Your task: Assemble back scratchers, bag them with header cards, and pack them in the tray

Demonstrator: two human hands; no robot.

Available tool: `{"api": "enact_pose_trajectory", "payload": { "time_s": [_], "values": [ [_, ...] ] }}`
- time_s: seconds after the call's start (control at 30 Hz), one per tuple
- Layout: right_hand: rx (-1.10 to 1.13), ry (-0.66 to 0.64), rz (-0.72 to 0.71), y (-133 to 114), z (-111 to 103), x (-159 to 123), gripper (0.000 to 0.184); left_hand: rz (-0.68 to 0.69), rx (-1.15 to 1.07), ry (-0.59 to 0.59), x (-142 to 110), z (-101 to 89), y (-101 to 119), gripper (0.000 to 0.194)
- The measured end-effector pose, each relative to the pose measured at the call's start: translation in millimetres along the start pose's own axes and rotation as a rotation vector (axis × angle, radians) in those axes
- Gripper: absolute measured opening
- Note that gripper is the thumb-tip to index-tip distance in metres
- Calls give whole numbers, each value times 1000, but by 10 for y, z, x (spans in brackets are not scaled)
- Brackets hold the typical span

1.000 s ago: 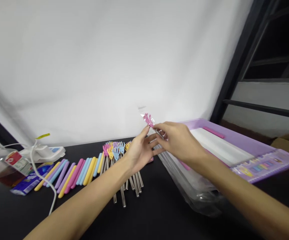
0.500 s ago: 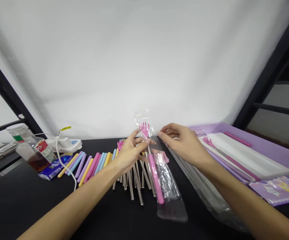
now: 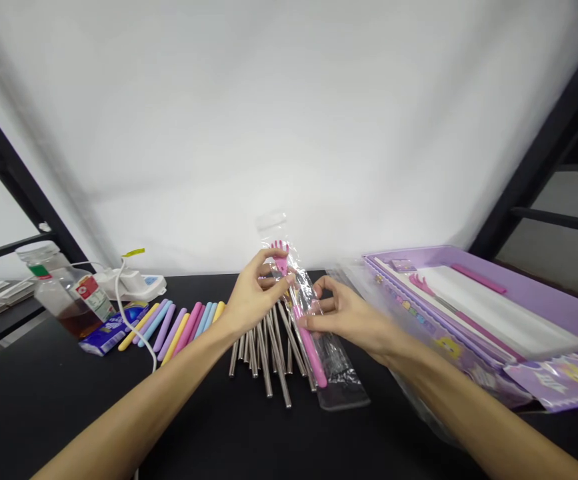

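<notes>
A pink back scratcher (image 3: 313, 353) with a hand-shaped head and metal rod lies slanted along a clear plastic bag (image 3: 343, 383), whose film reaches past its head. I cannot tell how much of the handle is inside the film. My left hand (image 3: 256, 293) is closed on the bagged scratcher just below its head, thumb against fingers. At the top of the pink handle, my right hand (image 3: 343, 313) pinches the handle and the film beside it. Under and behind my left hand lie several metal rods (image 3: 279, 363), their far ends hidden by it.
Several pastel handles (image 3: 183, 333) lie in a row at left. Beyond them are a blue packet (image 3: 111, 330), a glass bottle (image 3: 69, 300), a power strip (image 3: 143, 285) and a white cable (image 3: 136, 327). A purple box (image 3: 543, 293) in clear wrapping stands at right, holding another scratcher (image 3: 461, 313).
My right hand has moved down and left onto the handle and bag. The bagged scratcher has shifted slightly up and left with my left hand. Wrapping at the purple box has moved rightward.
</notes>
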State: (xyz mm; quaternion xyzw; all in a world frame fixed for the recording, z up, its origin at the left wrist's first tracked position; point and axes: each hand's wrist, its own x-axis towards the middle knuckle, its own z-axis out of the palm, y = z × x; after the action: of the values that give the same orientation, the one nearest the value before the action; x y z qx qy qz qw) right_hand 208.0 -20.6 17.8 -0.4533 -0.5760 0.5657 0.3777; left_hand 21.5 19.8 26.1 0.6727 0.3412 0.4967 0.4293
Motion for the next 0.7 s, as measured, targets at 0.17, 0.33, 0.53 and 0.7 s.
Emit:
{"api": "enact_pose_trajectory", "payload": {
  "time_s": [0.17, 0.33, 0.53, 0.7],
  "values": [
    [9, -47, -4, 14, -1, -47, 47, 41, 3, 113, 62, -37, -75, 27],
    [18, -173, 20, 56, 50, -90, 46, 33, 23, 158, 102, -57, -97, 33],
    [29, -235, 72, 79, 100, -124, 50, 30, 47, -15, 102, -122, -35, 54],
    [-73, -255, 128, -36, -2, -152, 50, 38, 44, -24, 76, -158, -60, 70]
  ]
}}
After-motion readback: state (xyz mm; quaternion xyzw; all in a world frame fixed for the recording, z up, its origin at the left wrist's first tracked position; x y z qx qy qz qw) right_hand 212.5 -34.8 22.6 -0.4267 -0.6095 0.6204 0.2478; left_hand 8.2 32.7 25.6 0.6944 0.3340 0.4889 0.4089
